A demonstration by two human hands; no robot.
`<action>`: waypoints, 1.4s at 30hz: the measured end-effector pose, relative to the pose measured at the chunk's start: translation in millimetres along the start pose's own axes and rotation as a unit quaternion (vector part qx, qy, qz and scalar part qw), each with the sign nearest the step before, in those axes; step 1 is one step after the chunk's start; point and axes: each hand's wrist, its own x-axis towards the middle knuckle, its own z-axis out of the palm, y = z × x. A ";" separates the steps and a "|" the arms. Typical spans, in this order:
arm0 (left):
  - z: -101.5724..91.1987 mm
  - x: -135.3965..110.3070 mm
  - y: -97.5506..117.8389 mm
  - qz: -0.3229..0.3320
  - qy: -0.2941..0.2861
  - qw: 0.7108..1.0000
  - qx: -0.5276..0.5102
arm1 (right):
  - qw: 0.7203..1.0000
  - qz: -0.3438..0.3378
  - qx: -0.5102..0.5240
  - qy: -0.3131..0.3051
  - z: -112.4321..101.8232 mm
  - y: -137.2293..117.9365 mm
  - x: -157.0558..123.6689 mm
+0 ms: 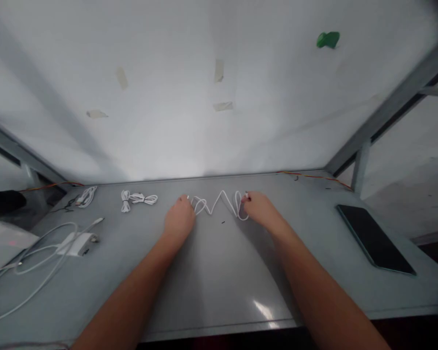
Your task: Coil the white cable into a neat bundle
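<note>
Two hands hold one white cable [219, 201] in loose zigzags between them

The left hand [178, 218] and right hand [261, 210] each close their grip on one end of the white cable, which rests on the table [222, 282] near its far edge. Its long axis runs side to side, and its ends point outward into the hands. The gathering looks only partly done: the bends are slack and untied, unlike the bundled cable [138, 199] further left.

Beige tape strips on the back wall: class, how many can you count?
4 beige tape strips: one lowest, far left; one upper left; one top centre; one just below it. The green piece at upper right is not counted. None seem hidden.
</note>
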 end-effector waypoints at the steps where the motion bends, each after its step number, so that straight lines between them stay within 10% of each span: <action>1: 2.6 -1.5 3.9 0.018 -0.003 1.000 -0.012 | 0.999 0.015 0.018 -0.029 4.9 -8.0 -4.5; 8: 11.6 -3.8 10.8 0.071 -0.004 0.979 -0.190 | 0.962 0.100 0.206 -0.150 28.1 -42.1 -23.5; 19: 14.2 4.6 4.2 -0.021 -0.123 0.779 -0.614 | 0.932 0.003 0.223 -0.287 34.8 -45.2 -25.4; 26: 7.0 4.8 -8.0 -0.021 -0.107 0.734 -0.671 | 0.936 0.011 0.294 -0.194 33.3 -43.0 -23.2; 34: 9.7 4.8 -10.5 0.002 -0.089 0.760 -0.644 | 0.952 -0.014 0.291 -0.089 33.5 -41.9 -18.7; 42: 16.2 6.4 -14.1 0.067 -0.060 0.852 -0.516 | 0.867 -0.023 0.477 -0.146 46.6 -47.1 -22.4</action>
